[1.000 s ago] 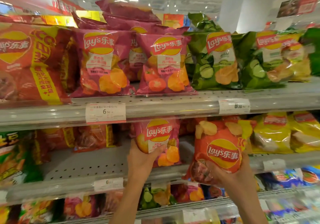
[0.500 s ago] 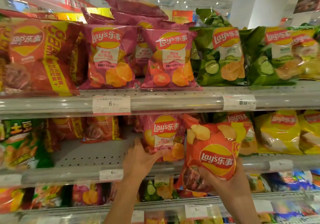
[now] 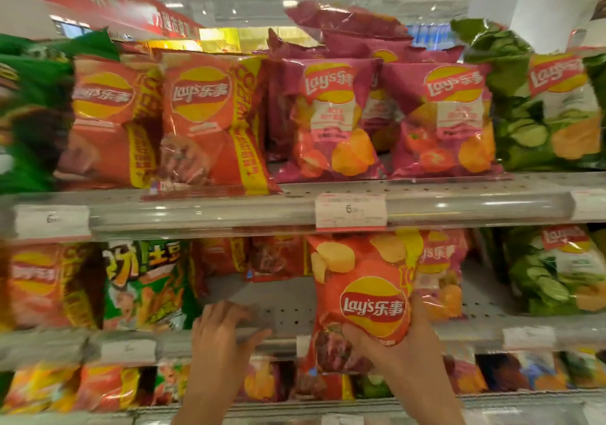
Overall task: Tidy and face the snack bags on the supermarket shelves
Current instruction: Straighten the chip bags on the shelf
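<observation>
My right hand (image 3: 405,342) grips an orange-red Lay's bag (image 3: 362,293) from below and holds it upright in front of the middle shelf (image 3: 288,316). Behind it, on that shelf, stands a pink tomato Lay's bag (image 3: 441,280). My left hand (image 3: 223,329) rests on the bare front edge of the middle shelf with fingers spread and holds nothing. Further back on the same shelf lie dark red bags (image 3: 262,257).
The top shelf (image 3: 196,211) carries orange-red bags (image 3: 213,122), pink tomato bags (image 3: 331,119) and green cucumber bags (image 3: 551,113). A green potato-snack bag (image 3: 147,283) stands left of my left hand. More bags fill the bottom shelf (image 3: 328,408). Price tags (image 3: 350,210) line the shelf rails.
The view swung left. My left hand let go of the pink tomato bag and moved left onto the bare shelf edge. My right hand still holds the orange-red bag.
</observation>
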{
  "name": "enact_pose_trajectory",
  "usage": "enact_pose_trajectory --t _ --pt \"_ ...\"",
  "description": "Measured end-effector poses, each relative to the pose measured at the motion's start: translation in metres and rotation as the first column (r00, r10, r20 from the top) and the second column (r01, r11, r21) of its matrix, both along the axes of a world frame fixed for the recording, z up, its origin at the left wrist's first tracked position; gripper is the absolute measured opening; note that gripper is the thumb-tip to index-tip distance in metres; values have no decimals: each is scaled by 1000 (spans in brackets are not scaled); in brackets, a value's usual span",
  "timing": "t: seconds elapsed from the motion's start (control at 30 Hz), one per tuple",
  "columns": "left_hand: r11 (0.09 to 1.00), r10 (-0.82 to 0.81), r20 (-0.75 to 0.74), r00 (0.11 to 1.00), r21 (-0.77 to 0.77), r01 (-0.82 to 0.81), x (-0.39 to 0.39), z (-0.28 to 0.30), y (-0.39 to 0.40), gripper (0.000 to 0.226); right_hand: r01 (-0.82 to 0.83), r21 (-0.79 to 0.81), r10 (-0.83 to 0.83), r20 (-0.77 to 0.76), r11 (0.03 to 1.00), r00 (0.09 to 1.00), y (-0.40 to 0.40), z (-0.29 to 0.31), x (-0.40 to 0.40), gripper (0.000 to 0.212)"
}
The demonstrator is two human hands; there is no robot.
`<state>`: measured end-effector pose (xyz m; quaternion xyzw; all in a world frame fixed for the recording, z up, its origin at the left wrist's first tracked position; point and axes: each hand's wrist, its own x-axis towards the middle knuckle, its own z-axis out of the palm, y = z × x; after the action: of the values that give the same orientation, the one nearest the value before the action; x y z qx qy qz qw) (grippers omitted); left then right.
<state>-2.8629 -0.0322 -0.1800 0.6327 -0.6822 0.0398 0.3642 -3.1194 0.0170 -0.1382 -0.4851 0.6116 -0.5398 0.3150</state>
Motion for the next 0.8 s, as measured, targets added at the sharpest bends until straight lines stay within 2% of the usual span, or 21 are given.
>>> enact_pose_trajectory --t 0.13,0.3,0.47,0.6,0.8 --pt "990 -138 -4 990 3 138 29 -4 -3 32 -10 -57 7 -66 998 998 -22 3 54 89" --pt "987 -137 -126 983 67 146 31 -6 1 20 56 -112 -62 -44 992 997 -54 6 85 94" --pt "978 -137 -173 975 134 161 30 -6 -2 13 12 -7 -13 -129 1000 992 -82 -2 93 83" --pt "980 -143 -171 975 113 163 31 -6 -2 14 -75 98 87 -131 992 988 -86 -9 90 87" --pt "984 -136 -198 971 90 156 29 -8 -1 14 -165 258 200 -117 952 973 -95 5 84 117"
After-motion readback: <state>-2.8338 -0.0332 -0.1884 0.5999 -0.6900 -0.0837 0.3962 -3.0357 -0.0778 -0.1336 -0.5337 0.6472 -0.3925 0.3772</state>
